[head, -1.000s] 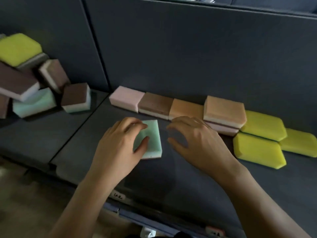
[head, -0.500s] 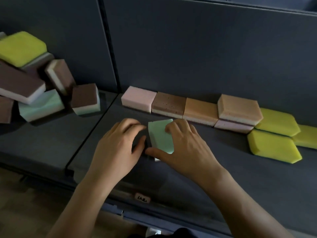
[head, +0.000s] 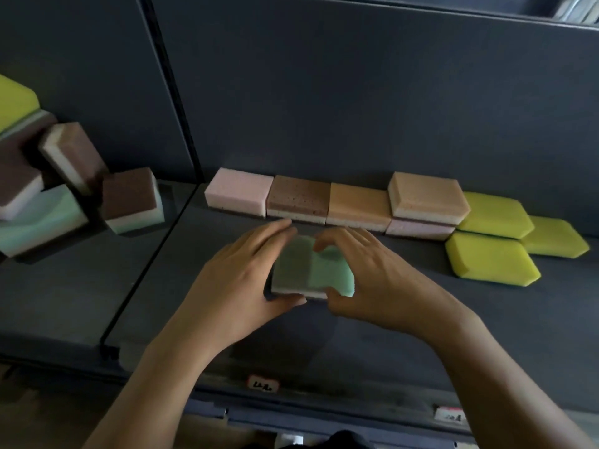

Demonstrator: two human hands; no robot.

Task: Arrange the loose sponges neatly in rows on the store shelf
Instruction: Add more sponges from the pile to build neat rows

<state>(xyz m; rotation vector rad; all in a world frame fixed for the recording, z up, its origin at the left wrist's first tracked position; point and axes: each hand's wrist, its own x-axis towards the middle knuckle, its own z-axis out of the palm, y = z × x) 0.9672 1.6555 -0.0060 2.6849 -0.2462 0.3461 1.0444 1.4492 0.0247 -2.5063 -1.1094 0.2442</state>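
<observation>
Whereas a second ago the left hand (head: pixel 236 286) alone covered the mint sponge (head: pixel 321 270), the head view now shows the right hand (head: pixel 382 280) gripping it too, both hands' fingers curled round its edges. It lies on the shelf (head: pixel 421 335) just before the back row (head: pixel 298 197), likely starting a second row.

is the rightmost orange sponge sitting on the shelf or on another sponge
On another sponge: the orange sponge lies flat atop a pink sponge, whose edge shows beneath it.

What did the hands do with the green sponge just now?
The right hand moved in and took hold of the green sponge; the left hand grips it too. The back row, yellow sponges and left pile stayed put.
</observation>
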